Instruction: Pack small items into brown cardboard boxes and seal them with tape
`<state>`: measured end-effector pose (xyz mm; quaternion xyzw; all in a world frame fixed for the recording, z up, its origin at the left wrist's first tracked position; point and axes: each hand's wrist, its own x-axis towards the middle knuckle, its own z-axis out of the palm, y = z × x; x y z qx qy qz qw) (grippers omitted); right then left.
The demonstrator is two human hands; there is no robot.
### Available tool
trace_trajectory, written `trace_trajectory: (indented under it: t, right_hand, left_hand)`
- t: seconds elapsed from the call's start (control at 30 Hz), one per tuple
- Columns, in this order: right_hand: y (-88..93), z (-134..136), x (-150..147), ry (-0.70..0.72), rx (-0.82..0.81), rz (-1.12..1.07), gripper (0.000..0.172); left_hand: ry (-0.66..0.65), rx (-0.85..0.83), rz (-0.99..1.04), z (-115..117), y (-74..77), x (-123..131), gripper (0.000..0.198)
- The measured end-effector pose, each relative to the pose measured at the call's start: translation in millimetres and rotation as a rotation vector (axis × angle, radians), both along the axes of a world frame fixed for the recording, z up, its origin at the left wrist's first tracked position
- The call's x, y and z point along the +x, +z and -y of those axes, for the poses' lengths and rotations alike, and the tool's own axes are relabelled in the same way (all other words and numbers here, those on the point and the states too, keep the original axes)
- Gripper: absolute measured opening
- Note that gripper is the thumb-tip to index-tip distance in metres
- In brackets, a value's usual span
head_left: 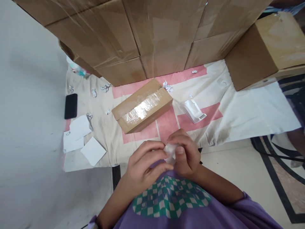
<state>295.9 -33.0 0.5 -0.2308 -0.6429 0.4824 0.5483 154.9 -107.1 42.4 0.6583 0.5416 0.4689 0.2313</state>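
Tape (pixel 170 153), or what looked like a small translucent roll or wad of it, was between your two hands, in front of your shirt (pixel 171 198) and near the front edge of the cloth (pixel 207 87). Your left hand (pixel 145 168) pinched it, fingertips against one side and thumb low; your right hand (pixel 186 154) curled round the other, fingers bent close, thumb near its face. Its exact shape was too blurred to tell. It was probably light, smooth and slightly slippery, perhaps tacky at any loose edge, so the sides likely gave the surest hold, under gentle pressure. Beyond it the box (pixel 143 106) was stiff brown cardboard, long and low, its top glossy with clear strips (pixel 144 112). Right of that sat the dispenser (pixel 192 110), a white, wedge-shaped piece, seemingly hard plastic. Underneath, the cloth was wrinkled, cream with pink blocks. Crumpled scraps (pixel 167 86) lay scattered; flat white sheets (pixel 93 151) and a smooth black phone (pixel 71 106) lay at left. Behind rose broad cardboard cartons (pixel 162 41), shiny with tape along some seams.
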Motion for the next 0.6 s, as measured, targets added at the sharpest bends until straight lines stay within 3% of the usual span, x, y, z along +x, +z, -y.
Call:
trace_trajectory:
  t: [0.27,0.43,0.6]
  right_hand:
    - [-5.6,12,1,0.056,-0.028,-0.011,0.023]
    - [-7.9,15,-1,0.119,-0.073,0.000,0.022]
    - [-13.0,18,0,0.182,-0.113,0.018,0.022]
  left_hand:
    - [0.019,0.041,-0.014,10,-0.5,-1,0.019]
    - [0.020,-0.019,-0.042,19,-5.3,-3,0.009]
    - [0.061,-0.004,-0.040,24,-10.6,-2,0.019]
